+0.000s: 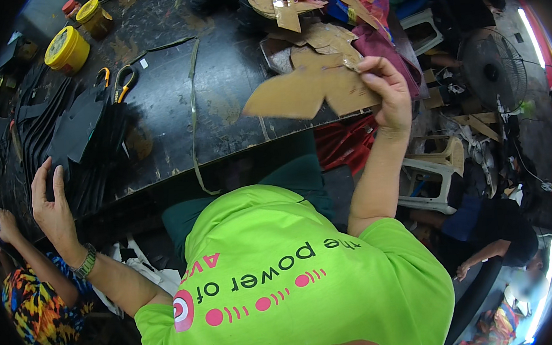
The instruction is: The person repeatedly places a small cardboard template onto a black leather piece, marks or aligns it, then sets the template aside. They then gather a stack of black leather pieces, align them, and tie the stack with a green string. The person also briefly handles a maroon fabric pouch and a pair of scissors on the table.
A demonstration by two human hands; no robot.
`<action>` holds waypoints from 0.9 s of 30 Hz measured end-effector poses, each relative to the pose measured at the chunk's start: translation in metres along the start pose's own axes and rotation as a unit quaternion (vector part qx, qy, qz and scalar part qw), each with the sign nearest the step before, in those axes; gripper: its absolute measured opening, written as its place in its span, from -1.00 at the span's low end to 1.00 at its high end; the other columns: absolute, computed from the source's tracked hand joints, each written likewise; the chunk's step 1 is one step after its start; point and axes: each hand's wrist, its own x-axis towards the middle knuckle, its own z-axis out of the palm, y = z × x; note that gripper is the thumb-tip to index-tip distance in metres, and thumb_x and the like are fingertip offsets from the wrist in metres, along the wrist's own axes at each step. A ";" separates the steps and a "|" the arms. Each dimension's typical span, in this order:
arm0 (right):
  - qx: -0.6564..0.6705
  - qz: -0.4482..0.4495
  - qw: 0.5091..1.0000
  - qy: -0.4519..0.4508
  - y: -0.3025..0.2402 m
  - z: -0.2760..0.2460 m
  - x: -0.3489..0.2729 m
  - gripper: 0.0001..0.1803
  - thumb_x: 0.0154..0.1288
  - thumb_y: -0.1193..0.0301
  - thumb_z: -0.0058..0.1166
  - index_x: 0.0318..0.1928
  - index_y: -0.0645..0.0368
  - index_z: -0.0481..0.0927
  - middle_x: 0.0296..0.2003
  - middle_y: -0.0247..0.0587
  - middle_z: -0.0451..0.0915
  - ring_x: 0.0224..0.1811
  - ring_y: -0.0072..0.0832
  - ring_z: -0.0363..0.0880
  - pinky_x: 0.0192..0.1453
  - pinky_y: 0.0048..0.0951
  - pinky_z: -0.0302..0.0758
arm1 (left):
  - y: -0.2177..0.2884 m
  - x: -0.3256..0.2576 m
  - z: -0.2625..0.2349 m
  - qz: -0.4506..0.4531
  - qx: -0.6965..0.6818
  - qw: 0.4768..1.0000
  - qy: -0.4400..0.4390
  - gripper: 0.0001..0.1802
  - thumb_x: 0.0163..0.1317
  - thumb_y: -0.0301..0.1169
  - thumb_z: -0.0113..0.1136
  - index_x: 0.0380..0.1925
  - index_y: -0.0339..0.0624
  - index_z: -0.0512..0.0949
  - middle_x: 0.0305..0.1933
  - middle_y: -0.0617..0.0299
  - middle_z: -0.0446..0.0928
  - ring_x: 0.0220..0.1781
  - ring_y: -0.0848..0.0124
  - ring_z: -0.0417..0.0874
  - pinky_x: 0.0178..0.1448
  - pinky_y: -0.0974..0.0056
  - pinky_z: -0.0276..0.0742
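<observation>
My right hand (pixel 392 95) pinches the right end of a brown cardboard pattern piece (pixel 292 93), with a pointed left side and a notch in its lower edge. The piece is held over the right part of the dark table, in front of more brown cut pieces (pixel 330 38). At the table's left, my left hand (pixel 55 203) has its thumb and fingers apart and holds nothing that I can see. It is beside a fanned stack of black cut sheets (pixel 78 133). Scissors with orange-and-black handles (pixel 125 84) lie at the stack's far edge.
On the dark table (pixel 162 129), a thin strip (pixel 194 107) runs over the front edge. Yellow tubs (pixel 67 51) stand at the far left. More cardboard patterns (pixel 288 3) are piled far right. Stools (pixel 429 183), a fan (pixel 491 68) and other people are nearby.
</observation>
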 end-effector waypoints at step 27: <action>-0.287 -0.194 0.921 0.181 0.041 0.072 0.005 -0.83 0.49 0.50 0.09 -0.03 0.26 0.68 -0.15 -0.08 0.68 -0.05 -0.20 0.68 0.09 -0.32 0.56 | 0.057 -0.023 -0.009 0.141 -0.034 0.975 0.170 -0.77 0.34 -0.56 0.32 -0.01 -0.28 0.74 0.13 0.06 0.68 0.19 0.23 0.66 0.34 0.18 0.49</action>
